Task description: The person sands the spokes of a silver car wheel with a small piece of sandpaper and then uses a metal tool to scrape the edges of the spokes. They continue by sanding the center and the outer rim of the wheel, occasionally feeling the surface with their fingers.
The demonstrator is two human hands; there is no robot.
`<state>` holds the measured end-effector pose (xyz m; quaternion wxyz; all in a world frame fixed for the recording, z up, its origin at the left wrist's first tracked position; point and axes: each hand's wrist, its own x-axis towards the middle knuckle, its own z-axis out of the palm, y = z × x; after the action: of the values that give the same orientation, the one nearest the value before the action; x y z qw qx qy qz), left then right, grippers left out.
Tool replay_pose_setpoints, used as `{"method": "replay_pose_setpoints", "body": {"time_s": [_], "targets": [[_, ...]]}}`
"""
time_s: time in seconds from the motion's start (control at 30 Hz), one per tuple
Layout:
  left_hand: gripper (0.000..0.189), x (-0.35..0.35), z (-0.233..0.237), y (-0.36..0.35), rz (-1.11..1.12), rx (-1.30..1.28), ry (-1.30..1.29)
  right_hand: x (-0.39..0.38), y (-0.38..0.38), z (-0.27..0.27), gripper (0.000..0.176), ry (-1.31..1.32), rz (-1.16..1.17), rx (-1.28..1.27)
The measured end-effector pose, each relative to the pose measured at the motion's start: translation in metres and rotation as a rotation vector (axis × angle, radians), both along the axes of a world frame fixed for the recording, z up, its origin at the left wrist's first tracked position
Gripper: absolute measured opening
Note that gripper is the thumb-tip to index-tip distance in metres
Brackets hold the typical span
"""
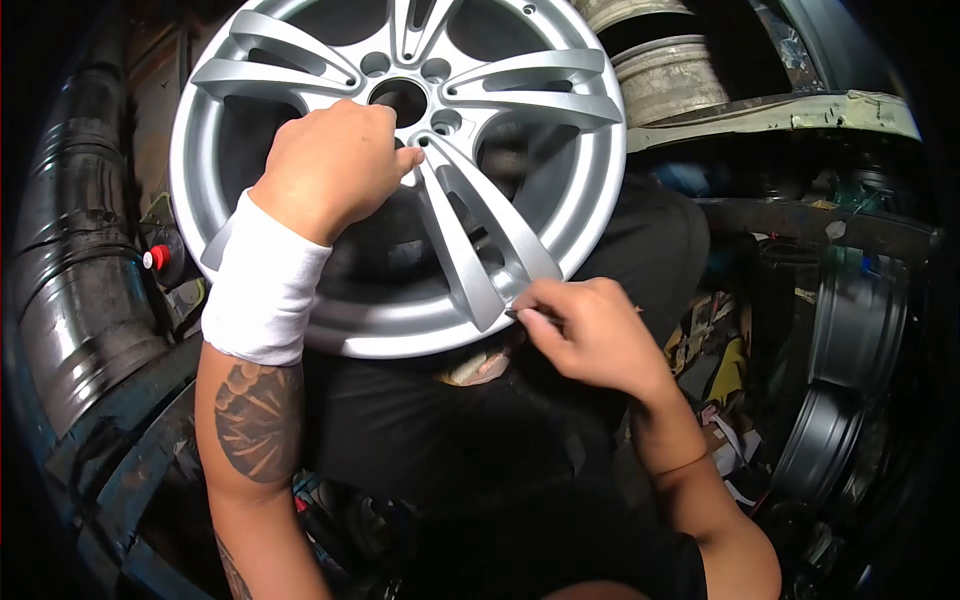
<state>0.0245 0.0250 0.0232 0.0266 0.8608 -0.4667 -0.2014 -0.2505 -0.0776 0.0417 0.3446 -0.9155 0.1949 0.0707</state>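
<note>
A silver alloy wheel with paired spokes fills the upper middle, resting over my legs. My left hand is closed around a spoke beside the centre bore, its fingertips hidden behind the spoke. A white band wraps that wrist. At the wheel's lower right edge, my right hand is pinched closed by the outer end of a spoke. A small dark bit shows at its fingertips, too little to name.
Dark stacked drums or rims stand at the left, near a bottle with a red cap. More wheel rims are stacked at the upper right, and dark rims stand at the far right. Scraps litter the floor.
</note>
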Motion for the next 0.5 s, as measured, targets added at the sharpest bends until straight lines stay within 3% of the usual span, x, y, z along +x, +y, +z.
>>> {"method": "replay_pose_setpoints", "body": {"time_s": [0.17, 0.3, 0.33, 0.4, 0.5], "targets": [[0.047, 0.007, 0.001, 0.007, -0.052, -0.087, 0.200, 0.009, -0.019, 0.037, 0.011, -0.164, -0.108, 0.056], [0.046, 0.012, -0.008, 0.013, -0.008, -0.194, 0.083, 0.042, -0.064, 0.014, 0.015, -0.293, 0.002, 0.118], [0.045, 0.014, -0.008, 0.013, 0.039, -0.143, 0.032, 0.053, -0.074, 0.004, 0.017, -0.310, 0.013, 0.169], [0.044, 0.015, -0.007, 0.008, 0.102, -0.024, -0.059, 0.072, -0.094, -0.012, 0.018, -0.121, -0.088, 0.624], [0.044, 0.017, -0.009, 0.001, 0.144, 0.006, -0.095, 0.079, -0.093, -0.038, 0.019, -0.144, -0.029, 0.731]]}}
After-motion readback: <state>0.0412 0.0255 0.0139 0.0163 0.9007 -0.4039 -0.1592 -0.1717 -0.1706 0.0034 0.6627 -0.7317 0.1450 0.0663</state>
